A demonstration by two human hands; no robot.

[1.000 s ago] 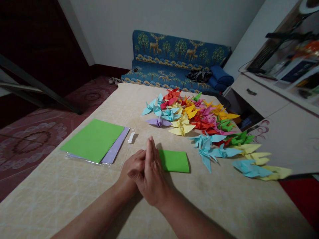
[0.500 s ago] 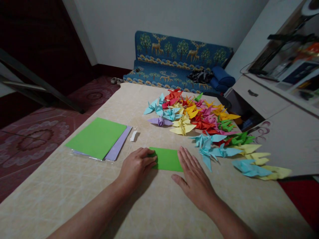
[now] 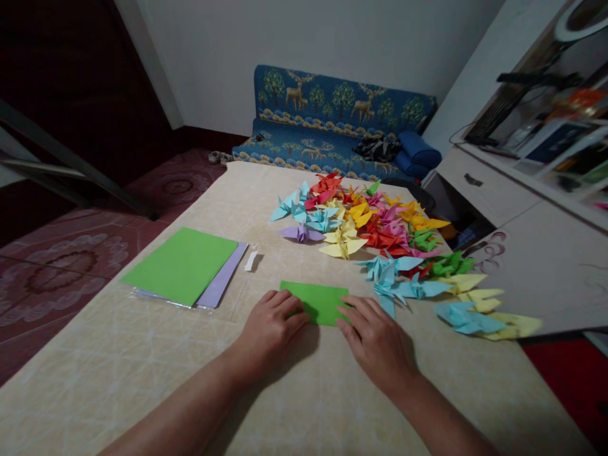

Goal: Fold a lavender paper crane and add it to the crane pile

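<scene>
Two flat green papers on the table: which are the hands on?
The small green paper rectangle, with the left hand and right hand on its near corners; the larger green paper sheet lies untouched, farther left.

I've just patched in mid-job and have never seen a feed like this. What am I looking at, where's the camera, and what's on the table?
There is no machine: a person works with two bare hands, and the one camera sits on their head, looking forward and down. The left hand and right hand press their fingertips on a folded green paper lying flat on the table. To its left lies a stack of sheets, green on top. Beyond is a pile of coloured paper cranes.
</scene>
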